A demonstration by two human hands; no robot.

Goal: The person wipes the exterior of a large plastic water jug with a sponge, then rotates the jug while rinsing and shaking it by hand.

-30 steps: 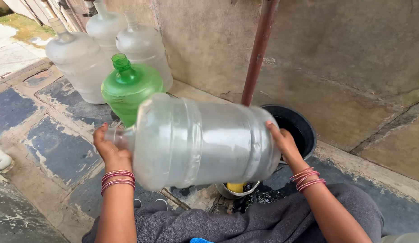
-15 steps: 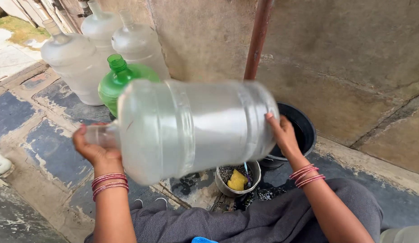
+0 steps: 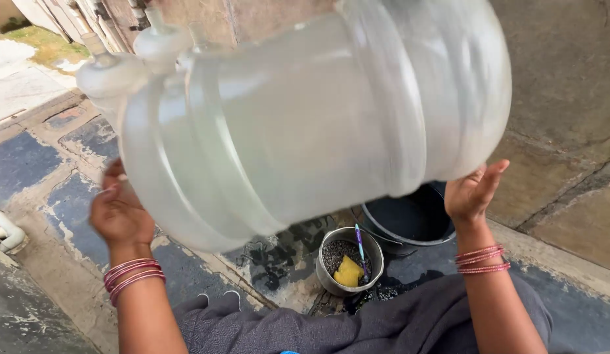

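At the far left edge a white pipe elbow (image 3: pixel 6 229) lies on the wet stone paving (image 3: pixel 29 164), whose dark slabs are set in pale mortar. Just right of it, the left hand (image 3: pixel 119 211) is raised with its palm against the neck end of a large translucent water jug (image 3: pixel 318 111); the fingers look curled loosely together toward the jug's shoulder, though blur keeps the exact grip from being told. Red bangles (image 3: pixel 131 275) ring that wrist.

The jug fills most of the view, held off the ground between both hands and lying on its side, neck to the left and base to the right, ribbed around the middle. Behind its upper left, the capped tops of other pale jugs (image 3: pixel 111 69) show against the wall.

Below the jug, on the ground near the person's dark grey clothing (image 3: pixel 357 324), stands a small metal bowl (image 3: pixel 328 275) holding dark grit, a yellow sponge (image 3: pixel 349 271) and a purple-handled tool (image 3: pixel 360 241). Just right of the bowl and touching it sits a black tub (image 3: pixel 410 219).

The right hand (image 3: pixel 471 191) presses flat on the jug's base end, fingers straight and slightly spread, thumb apart. Matching red bangles (image 3: pixel 482 259) sit on that wrist, with a rough concrete wall (image 3: pixel 560 131) behind.
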